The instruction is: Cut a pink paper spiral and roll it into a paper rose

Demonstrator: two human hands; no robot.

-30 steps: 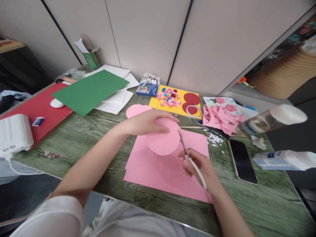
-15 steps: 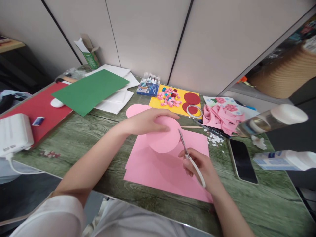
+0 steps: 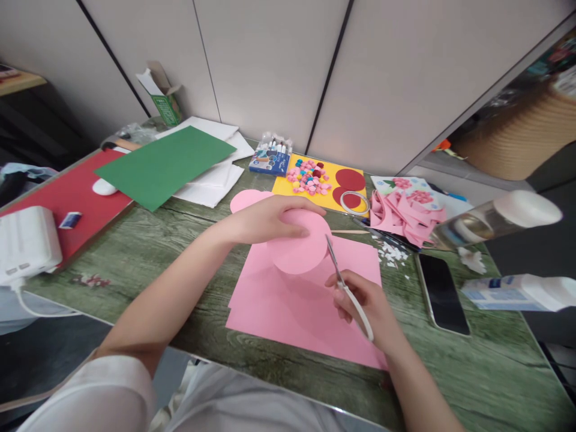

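Note:
My left hand (image 3: 274,219) pinches a pink paper circle (image 3: 294,255) between thumb and fingers, holding it above the table. White-handled scissors (image 3: 355,309) are gripped in my right hand (image 3: 364,300), with their blades at the right edge of the circle. Beneath both hands lie larger pink paper sheets (image 3: 288,318), slightly offset from each other. Another rounded pink paper piece (image 3: 245,201) rests behind my left wrist, partly covered by it.
Behind my hands is a yellow sheet (image 3: 292,163) bearing pompoms (image 3: 308,177) and dark red circles (image 3: 351,179). Pink scraps (image 3: 402,216), a phone (image 3: 443,294) and bottles (image 3: 495,219) stand or lie rightward. Green paper (image 3: 168,165) and a white power bank (image 3: 29,246) are leftward.
The pink circle has tilted slightly, its lower edge now a little higher. Both hands have stayed almost where they were, and the scissors remain at the circle's edge.

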